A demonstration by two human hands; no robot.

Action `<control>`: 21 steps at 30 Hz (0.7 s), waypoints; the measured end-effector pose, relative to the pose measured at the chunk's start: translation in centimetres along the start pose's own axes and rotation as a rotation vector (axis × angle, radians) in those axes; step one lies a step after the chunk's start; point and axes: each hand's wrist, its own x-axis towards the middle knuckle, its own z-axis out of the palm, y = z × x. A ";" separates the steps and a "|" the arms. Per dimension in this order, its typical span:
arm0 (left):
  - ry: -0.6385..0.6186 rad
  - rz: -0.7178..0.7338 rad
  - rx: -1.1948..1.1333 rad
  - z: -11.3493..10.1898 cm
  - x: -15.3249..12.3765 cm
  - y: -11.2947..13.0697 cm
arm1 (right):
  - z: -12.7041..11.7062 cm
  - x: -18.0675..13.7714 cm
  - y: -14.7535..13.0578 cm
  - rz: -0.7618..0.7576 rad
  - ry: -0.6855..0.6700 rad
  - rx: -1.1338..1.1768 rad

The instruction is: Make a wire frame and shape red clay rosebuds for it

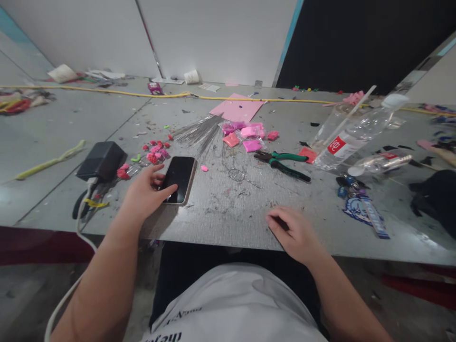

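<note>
My left hand [144, 194] is at the left edge of a black-screened smartphone [181, 178], thumb lying over the screen and fingers curled along its side. On the table's front part rests my right hand [292, 232], loosely closed, with nothing visible in it. Ahead of that hand lie green-handled pliers [285, 164], their jaws pointing left, and a loop of thin wire [237, 175]. A fan of thin metal wires [199, 130] spreads behind the phone. Pink and red clay pieces [156, 152] are clustered to its left, and small clay packets [249, 135] lie farther back.
A black power adapter [101, 159] with a white cable stands at left. To the right are an upright plastic bottle [342, 147], a clear cup [329, 126], a lying bottle [381, 164] and a keychain [363, 209]. A yellow cord [228, 99] crosses the back, behind pink paper [238, 109].
</note>
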 end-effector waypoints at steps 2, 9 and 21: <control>0.011 0.002 -0.005 0.2 0.0 -0.2 | 0.0 0.0 -0.1 -0.007 0.006 -0.001; 0.040 -0.030 -0.161 0.6 0.0 -0.5 | 0.1 0.0 0.1 -0.012 0.001 -0.008; -0.027 -0.033 -0.124 -0.1 -0.5 0.5 | 0.1 -0.1 0.1 -0.011 0.005 0.016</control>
